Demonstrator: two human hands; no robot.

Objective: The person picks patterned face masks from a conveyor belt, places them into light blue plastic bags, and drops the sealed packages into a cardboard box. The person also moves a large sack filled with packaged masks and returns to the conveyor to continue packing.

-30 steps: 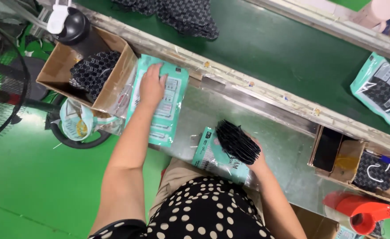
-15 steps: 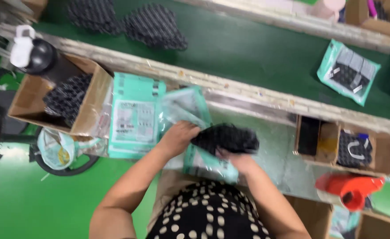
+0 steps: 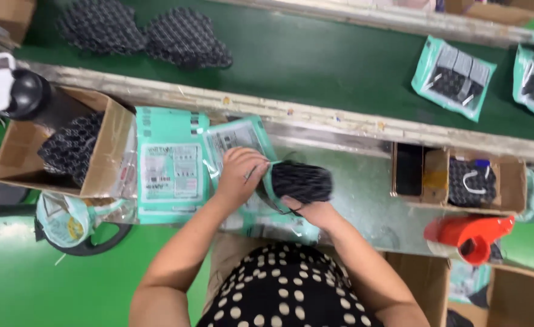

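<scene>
Black, finely patterned fabric bundle (image 3: 300,181) gripped beside a teal and clear plastic pouch (image 3: 238,140). Teal printed pouches in a stack (image 3: 171,163) to the left. Dark green conveyor belt (image 3: 315,60) far across, carrying black patterned cloth heaps (image 3: 142,33) and teal filled packets (image 3: 454,75). Brown cardboard box (image 3: 106,151) at left; black bottle with white cap (image 3: 18,91). Red-orange tape dispenser (image 3: 470,236) near right. Bright green floor (image 3: 18,284). Black dress with cream dots (image 3: 285,290).

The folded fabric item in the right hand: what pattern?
Black with a fine pale dotted pattern, head view.
</scene>
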